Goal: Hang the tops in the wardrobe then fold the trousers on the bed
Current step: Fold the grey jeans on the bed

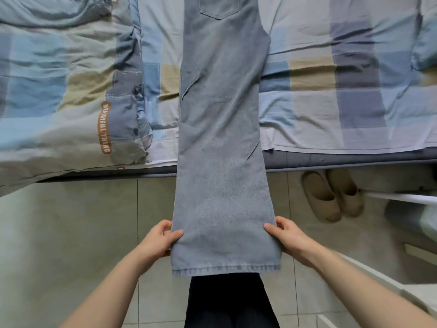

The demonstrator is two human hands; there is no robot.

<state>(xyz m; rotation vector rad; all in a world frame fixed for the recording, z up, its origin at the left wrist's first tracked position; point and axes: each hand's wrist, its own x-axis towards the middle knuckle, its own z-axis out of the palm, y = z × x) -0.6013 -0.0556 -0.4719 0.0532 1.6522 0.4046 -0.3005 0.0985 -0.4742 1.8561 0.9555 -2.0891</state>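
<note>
Both hands pinch the hem end of the trousers [220, 143]: your left hand [159, 240] grips one side edge, your right hand [289, 237] the other, thumbs on top. From the bed [331, 91], the blue-grey denim stretches flat off the mattress edge toward you, pocket end far up the checked sheet; slippers [333, 195] sit on the floor beside the bed.

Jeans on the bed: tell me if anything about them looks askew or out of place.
The jeans lie straight, with both hands holding the hem end out past the bed edge. Only two small creases show. Nothing else stands out.
</note>
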